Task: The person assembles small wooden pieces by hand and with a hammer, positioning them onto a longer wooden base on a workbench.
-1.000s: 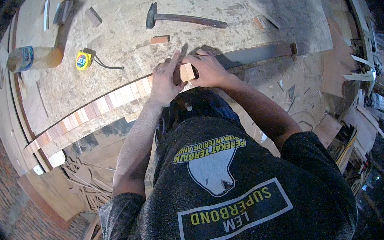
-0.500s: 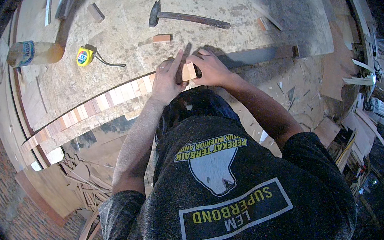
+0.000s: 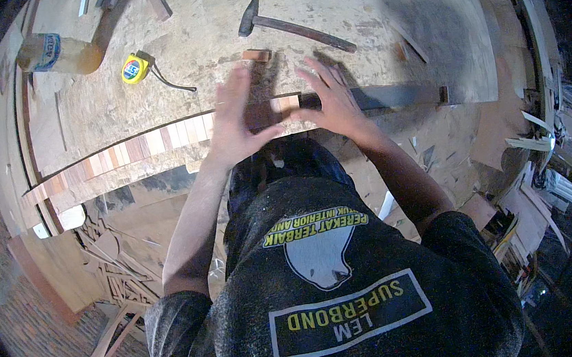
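Two spread hands (image 3: 230,123) flank the end of a block row (image 3: 158,138).

Upside-down lettering marks the shirt (image 3: 382,252), lower centre: yellow lines above a white shape (image 3: 315,257), then yellow and white capitals in a white-edged box (image 3: 351,315). Upper left, the bottle (image 3: 80,57) wears a lettered blue label (image 3: 49,52); the round label (image 3: 130,71) on the tape (image 3: 139,62) is too small to read.

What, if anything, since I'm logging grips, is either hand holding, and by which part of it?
Nothing is held: the left hand and right hand are both spread open by the row of wooden blocks.
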`<state>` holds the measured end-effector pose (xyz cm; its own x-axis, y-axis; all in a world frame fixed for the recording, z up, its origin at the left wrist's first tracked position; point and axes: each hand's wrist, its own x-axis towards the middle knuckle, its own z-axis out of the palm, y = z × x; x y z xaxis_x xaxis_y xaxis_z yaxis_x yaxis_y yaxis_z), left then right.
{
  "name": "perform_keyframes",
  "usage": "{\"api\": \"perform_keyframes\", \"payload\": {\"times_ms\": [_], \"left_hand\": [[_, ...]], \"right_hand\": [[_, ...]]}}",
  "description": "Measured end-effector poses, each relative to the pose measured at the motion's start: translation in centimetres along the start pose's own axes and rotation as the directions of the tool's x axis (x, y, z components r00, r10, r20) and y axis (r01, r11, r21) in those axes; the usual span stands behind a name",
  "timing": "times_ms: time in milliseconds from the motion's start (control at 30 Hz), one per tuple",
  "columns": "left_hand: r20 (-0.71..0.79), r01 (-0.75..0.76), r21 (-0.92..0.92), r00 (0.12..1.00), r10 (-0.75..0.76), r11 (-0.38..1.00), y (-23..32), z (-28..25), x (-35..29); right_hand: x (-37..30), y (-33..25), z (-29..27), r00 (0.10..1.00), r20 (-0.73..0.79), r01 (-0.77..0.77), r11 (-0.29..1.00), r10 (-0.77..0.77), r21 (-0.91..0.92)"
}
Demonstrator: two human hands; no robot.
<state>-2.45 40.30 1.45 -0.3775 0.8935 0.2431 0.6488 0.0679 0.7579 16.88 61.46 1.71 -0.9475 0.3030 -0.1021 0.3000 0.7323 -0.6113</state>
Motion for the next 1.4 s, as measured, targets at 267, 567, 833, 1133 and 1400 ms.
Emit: {"api": "perform_keyframes", "payload": {"times_ms": [267,567,833,1133,1400], "left_hand": [[-0.589,0.365,0.176,0.783,-0.2,0.914,-1.9,-8.5,-7.5],[-0.651,0.485,0.183,0.711,-0.264,0.855,-0.7,-9.7,-11.9],[-0.676,0.561,0.107,0.646,-0.353,0.821,-0.3,-8.4,-14.7],[-0.626,0.547,0.13,0.692,-0.36,0.827,-0.9,-8.7,-13.8],[-0.452,0.364,0.2,0.858,-0.244,0.91,-0.9,-5.3,-8.4]], "right_hand": [[9.6,-9.2,0.3,0.874,-0.378,0.194,0.932,-0.306,-0.307],[8.8,-3.9,9.5,0.991,0.01,0.12,0.84,-0.136,-0.529],[12.8,-11.4,4.4,0.932,-0.191,0.232,0.912,-0.308,-0.339],[11.0,-5.0,0.7,0.923,-0.368,0.12,0.993,-0.113,-0.002],[2.6,-3.6,-0.7,0.997,0.043,0.077,0.943,-0.067,-0.322]]}}
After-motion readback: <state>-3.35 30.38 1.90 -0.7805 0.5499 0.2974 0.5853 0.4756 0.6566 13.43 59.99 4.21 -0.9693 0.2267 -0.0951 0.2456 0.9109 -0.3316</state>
